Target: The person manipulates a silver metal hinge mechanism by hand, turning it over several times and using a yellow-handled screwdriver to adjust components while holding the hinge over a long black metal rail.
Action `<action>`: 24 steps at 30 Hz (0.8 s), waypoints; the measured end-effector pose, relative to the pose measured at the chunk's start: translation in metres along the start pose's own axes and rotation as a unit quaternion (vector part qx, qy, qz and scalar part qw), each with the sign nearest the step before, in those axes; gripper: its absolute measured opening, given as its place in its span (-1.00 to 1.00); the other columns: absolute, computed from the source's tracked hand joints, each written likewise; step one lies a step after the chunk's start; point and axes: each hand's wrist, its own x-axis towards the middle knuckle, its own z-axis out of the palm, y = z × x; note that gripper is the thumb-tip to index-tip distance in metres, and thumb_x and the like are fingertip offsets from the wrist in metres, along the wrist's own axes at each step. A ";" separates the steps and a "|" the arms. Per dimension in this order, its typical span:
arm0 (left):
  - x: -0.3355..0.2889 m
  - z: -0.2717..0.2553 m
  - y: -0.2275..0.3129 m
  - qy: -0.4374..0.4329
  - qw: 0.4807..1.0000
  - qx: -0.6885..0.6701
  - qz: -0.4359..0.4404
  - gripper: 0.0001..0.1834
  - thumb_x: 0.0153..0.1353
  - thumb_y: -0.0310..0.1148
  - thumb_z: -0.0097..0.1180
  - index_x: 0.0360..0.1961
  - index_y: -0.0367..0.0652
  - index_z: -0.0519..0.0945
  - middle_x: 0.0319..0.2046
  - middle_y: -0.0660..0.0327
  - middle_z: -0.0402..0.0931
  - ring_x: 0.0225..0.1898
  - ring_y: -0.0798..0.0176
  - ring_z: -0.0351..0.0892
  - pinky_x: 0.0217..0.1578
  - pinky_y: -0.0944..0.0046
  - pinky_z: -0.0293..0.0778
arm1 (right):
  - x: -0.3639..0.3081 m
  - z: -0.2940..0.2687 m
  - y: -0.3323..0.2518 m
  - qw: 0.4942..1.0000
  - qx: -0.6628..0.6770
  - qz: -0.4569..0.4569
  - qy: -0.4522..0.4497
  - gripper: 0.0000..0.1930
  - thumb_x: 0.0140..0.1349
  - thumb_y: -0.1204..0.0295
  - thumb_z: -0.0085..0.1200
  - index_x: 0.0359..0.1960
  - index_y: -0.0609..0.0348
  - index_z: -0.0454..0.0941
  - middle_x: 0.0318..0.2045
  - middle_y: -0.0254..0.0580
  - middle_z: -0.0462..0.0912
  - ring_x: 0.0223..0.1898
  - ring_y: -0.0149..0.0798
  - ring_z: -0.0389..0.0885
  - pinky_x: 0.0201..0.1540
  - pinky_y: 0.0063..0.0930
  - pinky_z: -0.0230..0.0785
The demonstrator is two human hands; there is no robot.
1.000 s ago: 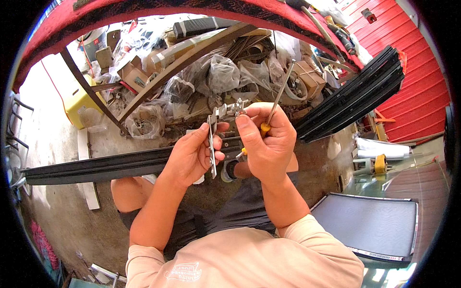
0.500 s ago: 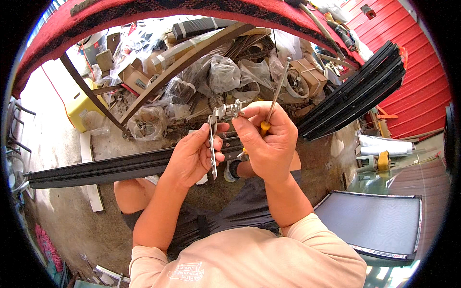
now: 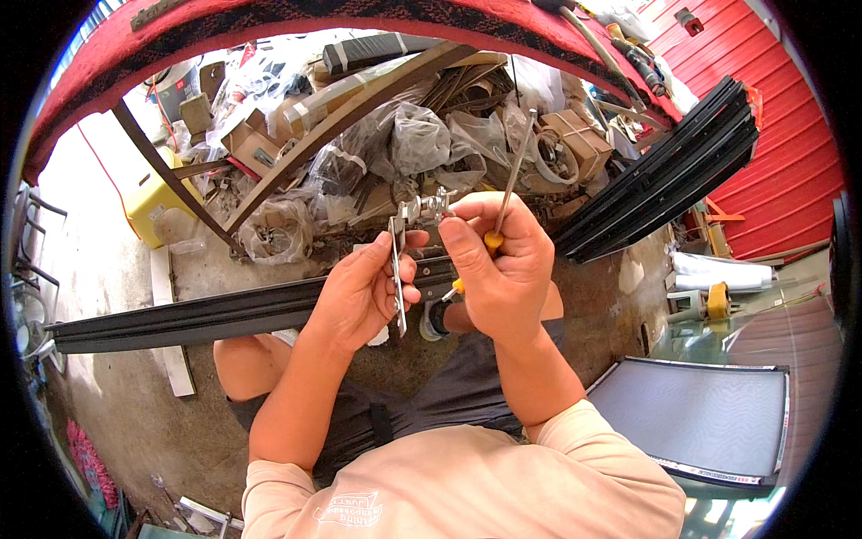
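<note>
Between the fingers of my left hand (image 3: 346, 292) is a silvery metal fitting (image 3: 398, 269), a narrow flat plate standing upright with a jointed bracket (image 3: 424, 207) at its top. The thumb and fingertips of my right hand (image 3: 503, 269) pinch the bracket's right end, where small parts stick up. Tucked in that same hand is a screwdriver (image 3: 512, 175), its long shaft pointing up and its yellow handle partly covered. Below the fingers a yellow piece with a pale tip (image 3: 456, 288) pokes out; I cannot tell whether it belongs to the same tool.
A long black metal profile (image 3: 193, 316) lies across in front of my knees. More black profiles (image 3: 660, 171) lean at the right. Ahead are bagged parts and boxes (image 3: 575, 144) beneath a red-covered bench (image 3: 296, 16). A yellow container (image 3: 160, 202) stands left, a framed screen panel (image 3: 696, 418) lower right.
My right hand has shifted slightly at the bracket's end, and the screwdriver shaft has tipped a little to the left. My left hand and the fitting are nearly still.
</note>
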 end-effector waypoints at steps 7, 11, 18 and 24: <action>0.002 -0.002 -0.001 -0.001 1.000 0.004 0.002 -0.47 0.71 -0.12 -0.22 0.30 -0.43 0.47 -0.34 0.18 0.69 -0.37 0.19 0.81 -0.29 0.30 0.78 | 0.000 -0.001 -0.001 1.000 -0.001 0.006 -0.006 -0.91 0.39 0.55 0.33 -0.14 0.22 0.66 -0.45 -0.48 0.65 -0.45 -0.68 0.46 -0.43 -0.69 0.30; 0.002 -0.001 -0.001 0.001 1.000 0.010 0.007 -0.47 0.71 -0.12 -0.22 0.29 -0.42 0.48 -0.35 0.19 0.69 -0.38 0.20 0.81 -0.31 0.31 0.77 | 0.000 -0.001 0.000 1.000 -0.013 0.001 -0.005 -0.86 0.37 0.58 0.33 -0.10 0.23 0.65 -0.46 -0.49 0.60 -0.45 -0.68 0.43 -0.42 -0.70 0.25; -0.001 0.016 -0.001 0.103 0.991 0.086 0.003 -0.67 0.67 -0.05 -0.10 0.01 -0.07 0.53 -0.43 0.36 0.55 -0.54 0.39 0.64 -0.61 0.47 0.55 | 0.003 0.009 -0.013 0.998 0.033 0.060 -0.008 -0.69 0.36 0.55 0.38 0.09 0.29 0.63 -0.52 -0.56 0.49 -0.51 -0.72 0.30 -0.46 -0.73 0.09; -0.001 0.004 0.000 0.064 0.996 0.069 0.000 -0.61 0.69 -0.10 -0.14 0.01 -0.22 0.55 -0.41 0.29 0.55 -0.52 0.34 0.60 -0.51 0.39 0.49 | 0.002 0.007 -0.010 0.996 0.033 0.046 -0.063 -0.66 0.39 0.56 0.33 0.15 0.31 0.59 -0.52 -0.41 0.60 -0.47 -0.55 0.60 -0.46 -0.62 0.45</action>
